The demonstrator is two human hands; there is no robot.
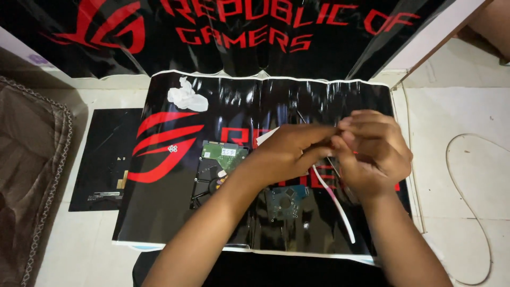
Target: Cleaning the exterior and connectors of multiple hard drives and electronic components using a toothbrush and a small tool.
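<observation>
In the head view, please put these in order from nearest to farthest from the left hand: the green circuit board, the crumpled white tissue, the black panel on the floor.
From the left hand:
1. Green circuit board, just to its left on the black mat.
2. Crumpled white tissue, up and left, near the mat's top edge.
3. Black panel, far left, on the floor beside the mat.

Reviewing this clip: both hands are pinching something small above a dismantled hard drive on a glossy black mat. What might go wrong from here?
1. The left hand and right hand meet directly over the mat; whatever they pinch is hidden, and if dropped it may vanish against the dark, reflective surface.
2. The exposed blue circuit board and the open drive lie right under the forearms and may get knocked.
3. The white strip hanging below the hands might snag.
</observation>
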